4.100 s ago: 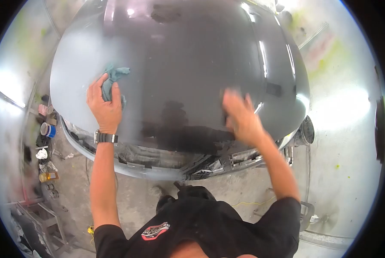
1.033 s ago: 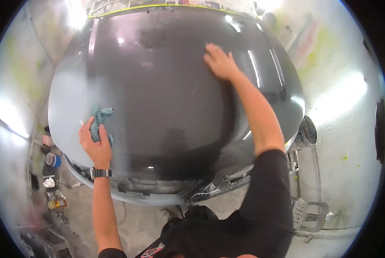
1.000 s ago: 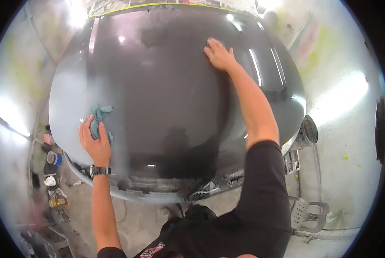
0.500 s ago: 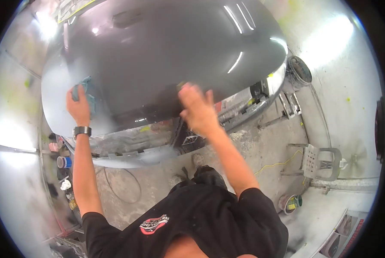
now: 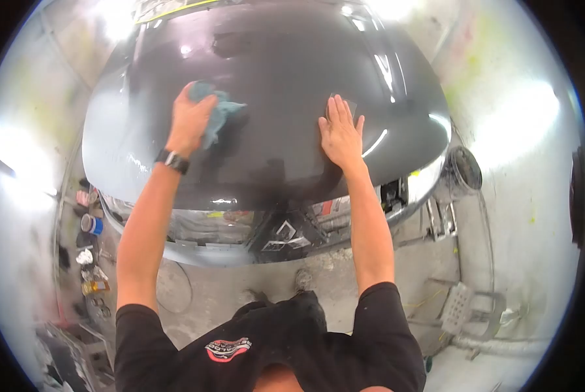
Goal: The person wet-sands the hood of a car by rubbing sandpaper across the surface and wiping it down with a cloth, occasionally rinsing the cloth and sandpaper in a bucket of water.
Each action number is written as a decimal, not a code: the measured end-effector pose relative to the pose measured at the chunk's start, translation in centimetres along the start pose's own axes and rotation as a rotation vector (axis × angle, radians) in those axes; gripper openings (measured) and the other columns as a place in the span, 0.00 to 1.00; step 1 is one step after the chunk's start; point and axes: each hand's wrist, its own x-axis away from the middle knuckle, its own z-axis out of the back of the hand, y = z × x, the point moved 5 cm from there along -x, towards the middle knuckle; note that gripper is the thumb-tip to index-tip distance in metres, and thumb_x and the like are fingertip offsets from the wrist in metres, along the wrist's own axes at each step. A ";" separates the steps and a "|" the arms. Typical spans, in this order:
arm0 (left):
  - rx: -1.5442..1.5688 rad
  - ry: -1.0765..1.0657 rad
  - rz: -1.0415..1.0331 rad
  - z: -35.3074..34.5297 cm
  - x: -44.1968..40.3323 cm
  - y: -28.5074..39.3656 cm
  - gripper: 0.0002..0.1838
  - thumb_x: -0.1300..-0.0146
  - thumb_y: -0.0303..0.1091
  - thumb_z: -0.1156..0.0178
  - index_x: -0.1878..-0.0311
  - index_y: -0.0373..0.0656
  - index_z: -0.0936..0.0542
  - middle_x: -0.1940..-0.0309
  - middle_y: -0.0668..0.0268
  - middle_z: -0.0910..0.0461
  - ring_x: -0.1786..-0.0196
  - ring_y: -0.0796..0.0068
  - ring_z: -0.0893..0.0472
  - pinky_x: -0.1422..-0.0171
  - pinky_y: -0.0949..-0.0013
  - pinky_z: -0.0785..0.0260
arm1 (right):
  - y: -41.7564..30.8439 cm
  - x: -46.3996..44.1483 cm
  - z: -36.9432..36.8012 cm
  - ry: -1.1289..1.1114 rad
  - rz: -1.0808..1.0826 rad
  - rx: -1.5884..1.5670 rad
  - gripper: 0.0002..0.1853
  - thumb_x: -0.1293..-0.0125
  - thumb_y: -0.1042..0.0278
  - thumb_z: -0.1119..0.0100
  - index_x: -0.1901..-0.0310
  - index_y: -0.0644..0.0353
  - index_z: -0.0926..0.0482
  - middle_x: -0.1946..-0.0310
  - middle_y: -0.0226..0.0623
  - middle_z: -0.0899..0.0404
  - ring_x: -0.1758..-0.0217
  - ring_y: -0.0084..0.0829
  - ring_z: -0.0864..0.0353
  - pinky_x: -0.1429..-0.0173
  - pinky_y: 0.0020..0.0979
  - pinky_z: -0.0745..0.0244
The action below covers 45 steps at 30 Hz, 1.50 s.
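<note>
A dark, glossy car hood (image 5: 273, 78) with a light grey left side spreads out in front of me. My left hand (image 5: 191, 121), with a watch on its wrist, grips a crumpled teal cloth (image 5: 219, 112) against the left-centre of the hood. To the right of centre, my right hand (image 5: 341, 130) lies flat, fingers stretched forward, over a thin dark grey sheet (image 5: 351, 108) whose edge shows past the fingertips. The palm hides the rest of that sheet.
Below the hood is the open front end with a bumper edge (image 5: 207, 255). A bucket (image 5: 465, 168) stands at the right, a chair (image 5: 459, 308) lower right. Cans, including a blue one (image 5: 92, 225), and scraps line the left wall. A hose lies on the floor.
My left hand has moved right with the cloth, from the light grey side onto the dark area. My right hand has moved right and slightly forward and now lies flat; the view has turned.
</note>
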 end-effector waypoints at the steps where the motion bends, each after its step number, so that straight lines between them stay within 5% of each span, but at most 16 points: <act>1: 0.096 -0.017 -0.049 -2.4 -0.8 0.0 0.13 0.32 0.25 0.33 0.46 0.39 0.21 0.61 0.68 0.14 0.64 0.78 0.16 0.62 0.71 0.21 | -0.1 -1.5 -0.6 0.009 0.005 0.024 0.31 0.19 0.54 0.50 0.21 0.60 0.37 0.16 0.46 0.43 0.14 0.48 0.44 0.17 0.69 0.50; 5: -0.376 -0.011 -0.324 -11.0 -3.6 2.0 0.07 0.32 0.29 0.31 0.55 0.41 0.19 0.65 0.69 0.14 0.63 0.78 0.15 0.61 0.68 0.22 | -5.2 4.2 0.4 -0.349 0.437 -0.186 0.38 0.24 0.52 0.43 0.18 0.59 0.41 0.16 0.48 0.46 0.12 0.47 0.49 0.14 0.64 0.54; 7: -0.555 -0.105 -0.506 -15.8 -4.0 3.6 0.09 0.37 0.31 0.28 0.58 0.40 0.19 0.69 0.63 0.16 0.65 0.69 0.15 0.60 0.62 0.23 | -4.1 0.0 1.3 -0.369 0.552 -0.235 0.34 0.25 0.51 0.42 0.22 0.58 0.33 0.17 0.46 0.41 0.14 0.48 0.43 0.14 0.64 0.53; 10: -0.690 -0.146 -0.649 -21.0 -6.9 1.5 0.13 0.43 0.30 0.27 0.59 0.39 0.20 0.69 0.56 0.17 0.66 0.56 0.16 0.57 0.59 0.24 | -0.6 -13.0 -4.9 -0.302 0.470 0.009 0.22 0.26 0.54 0.45 0.39 0.59 0.18 0.33 0.42 0.21 0.26 0.45 0.27 0.20 0.62 0.44; 13: -0.693 -0.042 -0.579 -22.0 -9.0 0.7 0.14 0.47 0.28 0.29 0.59 0.38 0.21 0.68 0.52 0.18 0.65 0.49 0.18 0.57 0.59 0.25 | -2.4 -15.7 -4.8 -0.321 0.460 -0.240 0.23 0.26 0.55 0.47 0.37 0.60 0.19 0.36 0.45 0.18 0.27 0.45 0.27 0.21 0.62 0.41; 18: -0.804 0.077 -0.590 -13.9 -6.9 -1.1 0.12 0.40 0.31 0.28 0.61 0.39 0.23 0.68 0.55 0.21 0.65 0.50 0.20 0.58 0.57 0.26 | -1.1 -11.4 -3.2 -0.347 0.663 -0.205 0.37 0.22 0.38 0.50 0.23 0.58 0.32 0.17 0.42 0.40 0.12 0.38 0.47 0.12 0.60 0.57; 21: -1.053 0.416 -0.639 -5.5 -3.9 -2.0 0.15 0.34 0.37 0.26 0.60 0.40 0.23 0.65 0.56 0.21 0.62 0.50 0.21 0.55 0.54 0.28 | 1.3 -22.5 -8.4 -0.396 0.482 -0.099 0.37 0.18 0.38 0.61 0.17 0.53 0.41 0.14 0.35 0.46 0.11 0.36 0.49 0.12 0.61 0.58; 25: -1.108 0.595 -0.554 1.0 -2.9 -1.3 0.15 0.33 0.36 0.27 0.58 0.39 0.24 0.63 0.55 0.21 0.59 0.48 0.22 0.51 0.52 0.29 | -0.1 -28.7 -12.0 -0.388 0.294 -0.069 0.37 0.16 0.41 0.64 0.18 0.58 0.42 0.14 0.40 0.48 0.11 0.40 0.52 0.13 0.63 0.58; 29: -1.053 0.623 -0.486 2.1 -3.4 -1.9 0.15 0.33 0.36 0.27 0.57 0.39 0.24 0.62 0.53 0.21 0.58 0.48 0.21 0.50 0.52 0.28 | -1.6 -17.9 -7.1 -0.417 0.787 -0.177 0.33 0.17 0.49 0.56 0.19 0.59 0.40 0.15 0.43 0.46 0.11 0.43 0.50 0.12 0.60 0.56; 31: -1.057 0.630 -0.454 2.3 -3.6 -2.1 0.15 0.33 0.36 0.27 0.56 0.39 0.24 0.61 0.54 0.20 0.58 0.48 0.20 0.50 0.53 0.28 | -1.4 -17.4 -5.9 -0.526 0.834 -0.227 0.32 0.17 0.49 0.56 0.19 0.57 0.39 0.15 0.40 0.46 0.12 0.41 0.48 0.12 0.60 0.56; 37: -1.143 0.650 -0.369 3.3 -3.9 -2.8 0.15 0.33 0.42 0.29 0.53 0.46 0.22 0.55 0.63 0.19 0.49 0.56 0.19 0.38 0.53 0.35 | -2.5 -32.2 -14.8 -0.436 0.275 -0.022 0.33 0.15 0.48 0.64 0.17 0.56 0.42 0.14 0.35 0.48 0.11 0.38 0.51 0.12 0.61 0.56; 45: -1.138 0.642 -0.412 3.9 -3.7 -3.5 0.16 0.32 0.46 0.31 0.49 0.50 0.20 0.52 0.61 0.17 0.44 0.54 0.19 0.36 0.49 0.35 | -5.2 -11.1 -5.0 -0.302 0.660 -0.104 0.33 0.18 0.50 0.54 0.18 0.57 0.40 0.15 0.38 0.45 0.12 0.39 0.49 0.14 0.62 0.51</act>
